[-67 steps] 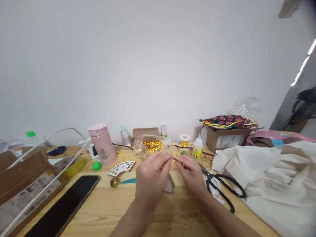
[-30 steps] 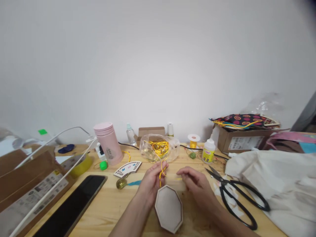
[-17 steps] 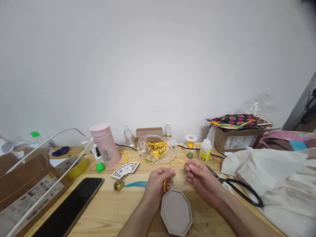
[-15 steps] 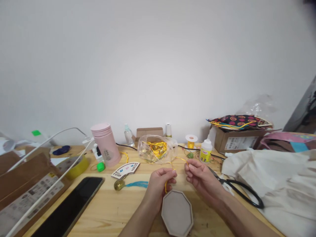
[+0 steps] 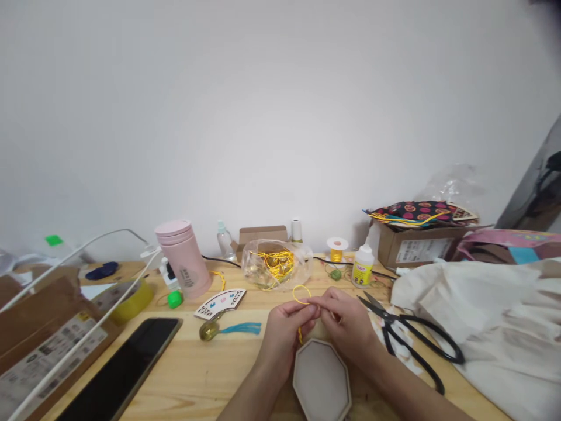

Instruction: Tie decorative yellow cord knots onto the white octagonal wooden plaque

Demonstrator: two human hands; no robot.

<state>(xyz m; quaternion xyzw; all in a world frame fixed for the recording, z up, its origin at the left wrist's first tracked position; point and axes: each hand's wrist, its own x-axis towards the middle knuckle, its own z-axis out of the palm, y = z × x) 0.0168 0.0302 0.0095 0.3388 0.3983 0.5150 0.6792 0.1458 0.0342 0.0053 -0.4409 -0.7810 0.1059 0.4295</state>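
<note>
A thin yellow cord (image 5: 301, 287) makes a small loop above my fingertips. My left hand (image 5: 289, 324) is closed, pinching the cord between thumb and index finger. Close against it, my right hand (image 5: 344, 318) is also closed on the cord, its fingertips meeting those of the left. A short piece of the cord hangs below the left fingers toward an octagonal wooden piece (image 5: 322, 380) with a raised rim, just under my hands. Whether the cord is fastened to that piece is hidden.
Black scissors (image 5: 401, 320) lie partly spread at right beside a cream cloth (image 5: 486, 327). A glue bottle (image 5: 362, 266), cord spool (image 5: 337, 250) and plastic bag of yellow cords (image 5: 276, 266) stand behind. Leftward are a fan-shaped piece (image 5: 221, 303), blue tassel (image 5: 240, 328), pink cup (image 5: 184, 260) and phone (image 5: 123, 368).
My right hand has moved left to meet my left hand. The cord that was stretched between them now forms a loop. More of the scissors shows, and the view has shifted slightly.
</note>
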